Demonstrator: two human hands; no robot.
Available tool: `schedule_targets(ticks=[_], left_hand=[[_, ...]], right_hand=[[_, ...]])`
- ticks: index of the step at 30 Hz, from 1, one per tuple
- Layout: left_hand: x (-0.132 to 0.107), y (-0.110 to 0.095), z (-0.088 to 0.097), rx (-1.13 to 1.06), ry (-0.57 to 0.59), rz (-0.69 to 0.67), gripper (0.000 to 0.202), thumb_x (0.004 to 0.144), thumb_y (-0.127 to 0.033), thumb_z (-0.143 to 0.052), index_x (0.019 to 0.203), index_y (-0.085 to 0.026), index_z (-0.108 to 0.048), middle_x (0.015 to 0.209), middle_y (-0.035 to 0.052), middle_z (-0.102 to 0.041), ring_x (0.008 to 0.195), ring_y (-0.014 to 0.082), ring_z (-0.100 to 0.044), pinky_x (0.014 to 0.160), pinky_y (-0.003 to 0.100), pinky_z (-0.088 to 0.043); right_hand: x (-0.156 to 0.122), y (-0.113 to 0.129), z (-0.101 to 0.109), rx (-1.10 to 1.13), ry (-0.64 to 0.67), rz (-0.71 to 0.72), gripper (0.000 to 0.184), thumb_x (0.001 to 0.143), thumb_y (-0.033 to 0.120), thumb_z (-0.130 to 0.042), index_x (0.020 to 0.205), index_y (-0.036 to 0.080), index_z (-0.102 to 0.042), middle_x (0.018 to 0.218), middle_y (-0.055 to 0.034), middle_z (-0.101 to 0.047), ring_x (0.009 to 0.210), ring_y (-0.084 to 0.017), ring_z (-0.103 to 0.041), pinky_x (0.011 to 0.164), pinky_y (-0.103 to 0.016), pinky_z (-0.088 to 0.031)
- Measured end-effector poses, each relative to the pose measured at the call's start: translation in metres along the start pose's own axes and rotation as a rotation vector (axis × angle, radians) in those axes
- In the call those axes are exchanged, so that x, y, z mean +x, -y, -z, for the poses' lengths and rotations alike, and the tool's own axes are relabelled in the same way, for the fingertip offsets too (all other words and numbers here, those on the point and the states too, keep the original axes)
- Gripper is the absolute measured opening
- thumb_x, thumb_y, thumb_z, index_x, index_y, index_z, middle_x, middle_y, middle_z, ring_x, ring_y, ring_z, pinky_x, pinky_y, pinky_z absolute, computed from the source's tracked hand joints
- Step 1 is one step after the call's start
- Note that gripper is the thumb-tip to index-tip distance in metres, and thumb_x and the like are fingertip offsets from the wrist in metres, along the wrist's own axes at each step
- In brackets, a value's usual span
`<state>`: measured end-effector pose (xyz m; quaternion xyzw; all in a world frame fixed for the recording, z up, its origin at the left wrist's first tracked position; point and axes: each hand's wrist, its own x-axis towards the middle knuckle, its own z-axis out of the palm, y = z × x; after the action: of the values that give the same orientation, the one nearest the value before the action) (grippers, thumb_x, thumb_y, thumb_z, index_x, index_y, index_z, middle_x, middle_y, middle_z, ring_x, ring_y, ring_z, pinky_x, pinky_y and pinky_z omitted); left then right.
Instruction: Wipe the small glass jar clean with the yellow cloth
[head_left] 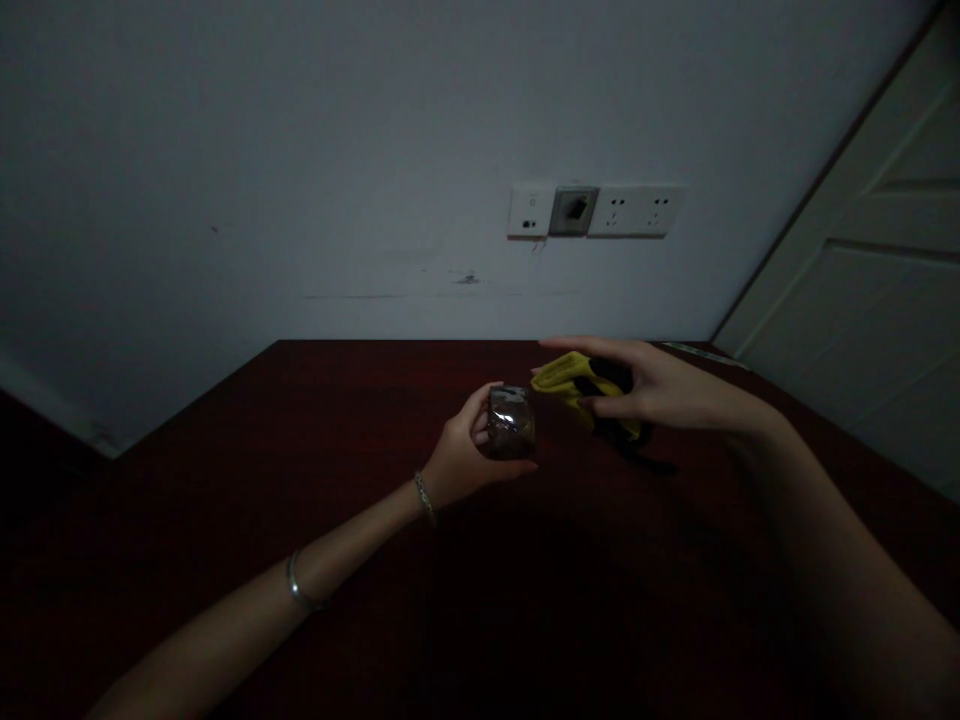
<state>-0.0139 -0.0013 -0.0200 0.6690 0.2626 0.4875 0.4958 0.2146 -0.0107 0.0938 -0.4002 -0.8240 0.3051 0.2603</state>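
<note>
My left hand (461,455) is wrapped round a small, dark, shiny block-like thing (511,425), thumb on its near side and fingers behind it. Its front catches the light like glass or clear wrap, and its exact kind is too dark to make out. To the right, my right hand (649,385) grips a yellow and black cloth (570,375) between thumb and fingers. A dark end of the cloth hangs down below that hand. Cloth and shiny block are close together but apart.
A dark red table (360,400) reaches back to a pale wall (337,150). On the wall are a socket panel (628,212) and a grey switch plate (574,211). A white panelled door (885,280) stands at the right. A thin strip (705,353) lies at the table's back right edge.
</note>
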Motion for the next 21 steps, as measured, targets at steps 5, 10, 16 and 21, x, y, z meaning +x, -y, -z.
schedule_targets(ticks=[5, 10, 16, 21], left_hand=[[-0.002, -0.001, -0.002, 0.016, 0.018, -0.014, 0.096, 0.049, -0.021, -0.088, 0.13, -0.018, -0.037, 0.126, 0.016, -0.057, 0.114, 0.031, -0.059, 0.096, 0.047, -0.052], [-0.003, -0.003, -0.005, -0.001, -0.016, -0.025, 0.096, 0.049, -0.022, -0.088, 0.13, -0.017, -0.037, 0.127, 0.0172, -0.056, 0.114, 0.0301, -0.059, 0.096, 0.045, -0.052], [-0.003, -0.006, -0.005, 0.024, -0.038, -0.036, 0.093, 0.051, -0.023, -0.087, 0.13, -0.018, -0.038, 0.129, 0.0166, -0.055, 0.118, 0.0301, -0.056, 0.099, 0.045, -0.05], [-0.002, -0.008, -0.006, 0.062, -0.031, -0.069, 0.094, 0.05, -0.025, -0.088, 0.13, -0.018, -0.039, 0.128, 0.016, -0.056, 0.115, 0.0311, -0.058, 0.096, 0.046, -0.052]], right_hand=[[-0.001, 0.006, 0.001, -0.051, 0.014, 0.058, 0.055, 0.073, 0.016, -0.063, 0.126, 0.028, -0.058, 0.126, -0.0011, -0.063, 0.114, -0.025, -0.06, 0.096, -0.042, -0.049], [-0.001, 0.01, 0.001, -0.081, 0.026, 0.045, 0.048, 0.076, 0.02, -0.065, 0.123, 0.026, -0.06, 0.119, -0.0017, -0.067, 0.099, -0.023, -0.066, 0.083, -0.034, -0.055], [-0.004, 0.019, -0.004, -0.328, -0.035, 0.12, 0.043, 0.08, 0.022, -0.063, 0.122, 0.027, -0.061, 0.106, -0.0014, -0.071, 0.086, -0.02, -0.068, 0.076, -0.031, -0.054], [-0.006, 0.025, -0.009, -0.396, -0.088, 0.177, 0.048, 0.078, 0.015, -0.06, 0.124, 0.031, -0.061, 0.114, 0.0007, -0.069, 0.097, -0.022, -0.066, 0.086, -0.035, -0.051]])
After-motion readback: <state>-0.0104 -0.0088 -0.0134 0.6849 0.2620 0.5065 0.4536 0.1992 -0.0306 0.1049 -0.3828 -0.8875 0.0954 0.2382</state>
